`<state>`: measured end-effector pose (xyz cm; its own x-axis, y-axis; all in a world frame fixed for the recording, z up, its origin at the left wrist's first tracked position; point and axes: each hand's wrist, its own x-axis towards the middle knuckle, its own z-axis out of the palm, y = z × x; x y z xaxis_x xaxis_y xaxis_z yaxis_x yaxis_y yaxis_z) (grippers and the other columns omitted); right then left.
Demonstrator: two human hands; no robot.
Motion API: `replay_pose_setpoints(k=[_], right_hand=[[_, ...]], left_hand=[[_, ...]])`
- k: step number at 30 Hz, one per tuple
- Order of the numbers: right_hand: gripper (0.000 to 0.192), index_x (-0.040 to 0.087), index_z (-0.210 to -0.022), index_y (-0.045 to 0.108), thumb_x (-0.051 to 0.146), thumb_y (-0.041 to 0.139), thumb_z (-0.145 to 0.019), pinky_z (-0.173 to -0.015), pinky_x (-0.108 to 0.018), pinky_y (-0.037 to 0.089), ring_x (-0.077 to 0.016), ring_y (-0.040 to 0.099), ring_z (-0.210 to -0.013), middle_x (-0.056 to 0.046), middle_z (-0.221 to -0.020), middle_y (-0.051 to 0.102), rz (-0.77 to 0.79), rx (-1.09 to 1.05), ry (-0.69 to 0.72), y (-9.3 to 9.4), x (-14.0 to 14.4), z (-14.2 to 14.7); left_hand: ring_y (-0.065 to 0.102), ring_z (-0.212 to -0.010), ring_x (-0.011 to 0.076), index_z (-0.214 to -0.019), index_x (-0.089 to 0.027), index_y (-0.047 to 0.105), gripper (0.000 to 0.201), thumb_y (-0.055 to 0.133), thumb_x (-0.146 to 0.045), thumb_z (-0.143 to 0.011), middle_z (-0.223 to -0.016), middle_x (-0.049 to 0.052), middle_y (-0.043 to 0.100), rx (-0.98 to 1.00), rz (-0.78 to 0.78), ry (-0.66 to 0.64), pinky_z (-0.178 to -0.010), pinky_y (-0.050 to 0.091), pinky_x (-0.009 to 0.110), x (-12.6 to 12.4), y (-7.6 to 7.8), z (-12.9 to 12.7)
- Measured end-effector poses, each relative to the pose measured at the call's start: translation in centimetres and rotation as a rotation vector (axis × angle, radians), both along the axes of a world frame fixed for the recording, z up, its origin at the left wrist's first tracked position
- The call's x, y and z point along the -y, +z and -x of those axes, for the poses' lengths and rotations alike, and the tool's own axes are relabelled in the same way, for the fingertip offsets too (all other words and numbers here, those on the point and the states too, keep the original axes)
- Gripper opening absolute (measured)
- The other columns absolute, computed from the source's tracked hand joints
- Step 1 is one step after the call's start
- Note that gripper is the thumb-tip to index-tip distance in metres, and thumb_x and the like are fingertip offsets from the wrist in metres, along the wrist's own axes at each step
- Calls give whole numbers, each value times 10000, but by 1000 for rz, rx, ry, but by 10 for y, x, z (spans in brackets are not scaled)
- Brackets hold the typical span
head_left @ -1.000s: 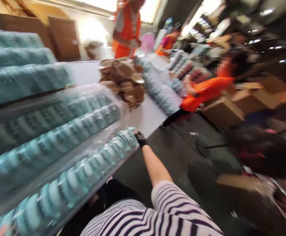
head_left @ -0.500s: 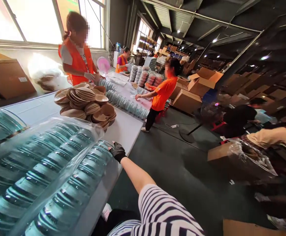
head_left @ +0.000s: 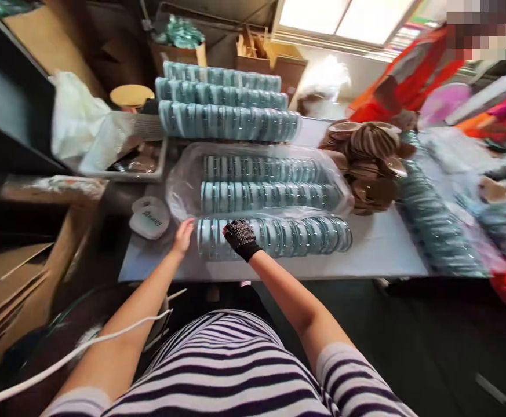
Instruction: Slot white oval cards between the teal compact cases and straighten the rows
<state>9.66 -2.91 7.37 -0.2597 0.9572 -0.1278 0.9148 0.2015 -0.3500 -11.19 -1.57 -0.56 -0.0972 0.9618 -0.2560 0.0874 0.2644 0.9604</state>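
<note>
A front row of clear, blue-tinted round plastic containers (head_left: 296,237) lies on its side along the near part of the white table (head_left: 378,255). My bare left hand (head_left: 184,236) is at the left end of this row, fingers stretched up and palm facing the end container. My right hand (head_left: 240,236), in a black fingerless mesh glove, bends over the row near its left end, fingers curled onto the containers. Just behind, a clear plastic bag (head_left: 181,185) holds two more rows (head_left: 270,197). A round whitish piece with dark writing (head_left: 149,218) lies left of my left hand.
More container rows (head_left: 230,119) are stacked behind the bag. Brown bowls (head_left: 370,168) are heaped at the right, beside another container row (head_left: 435,214). A white bin (head_left: 124,174) and cardboard (head_left: 9,278) stand left. A person in an orange vest (head_left: 409,75) is at the far right.
My view has swung left and down onto the front row. My left hand has come into view at the row's left end; my right hand has shifted from its right end toward the left.
</note>
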Motion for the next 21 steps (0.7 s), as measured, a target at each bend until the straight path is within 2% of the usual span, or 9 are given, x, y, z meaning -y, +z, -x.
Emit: replay_pose_setpoints(k=[2,6,9,12,14,17,19,21], right_hand=[[339,202,-1144,684,375,480,-934,-912,-377,437,-285,552,-1128,-125,-1177,655,43,132,74,2,-13,35],[370,162,-1175,677,343,469,-929,-869,-377,488,-293,618,-1096,-166,-1195,665,156,345,115,5,-48,70],[323,155,-1138,701,270,522,-894,-820,-329,521,-259,671,-1024,-158,-1127,704,256,404,203,3,-82,85],[290,137,-1088,721,233,606,-839,-817,-312,537,-248,690,-991,-149,-1069,726,343,453,334,0,-110,101],[284,111,-1056,729,229,645,-811,-836,-338,539,-272,687,-1003,-168,-1052,725,363,469,398,-1,-118,108],[282,124,-1069,720,232,634,-823,-882,-375,519,-301,658,-1079,-182,-1098,709,322,453,428,2,-110,107],[288,152,-1108,700,261,567,-877,-891,-362,506,-287,647,-1107,-172,-1125,701,273,426,404,4,-89,98],[321,175,-1146,673,298,461,-939,-862,-333,504,-262,659,-1081,-158,-1120,704,230,409,351,2,-57,87]], left_hand=[[493,-1291,273,-1296,-156,560,451,521,-440,-948,-1380,152,545,24,-11,14,-1107,360,475,5,-13,10],[349,-1427,271,-1433,-117,442,600,384,-507,-981,-1516,191,412,47,-63,-7,-1186,220,397,6,-33,-12],[327,-1442,287,-1447,-86,423,662,369,-542,-970,-1525,209,391,8,-118,-22,-1198,209,413,6,-40,-17],[391,-1404,287,-1406,-119,485,621,435,-535,-948,-1467,178,481,-57,-171,-68,-1192,249,433,3,-40,-10],[432,-1375,279,-1380,-140,513,560,457,-493,-949,-1430,156,527,-94,-178,-92,-1184,276,444,0,-41,-4],[455,-1357,280,-1381,-134,506,500,426,-407,-970,-1424,160,531,-149,-160,-110,-1171,301,472,-3,-42,0],[471,-1345,275,-1405,-146,484,485,400,-360,-977,-1425,153,532,-177,-152,-130,-1156,330,478,-2,-42,1],[492,-1328,274,-1417,-166,482,479,401,-324,-972,-1414,140,546,-209,-137,-158,-1138,356,477,-2,-40,1]])
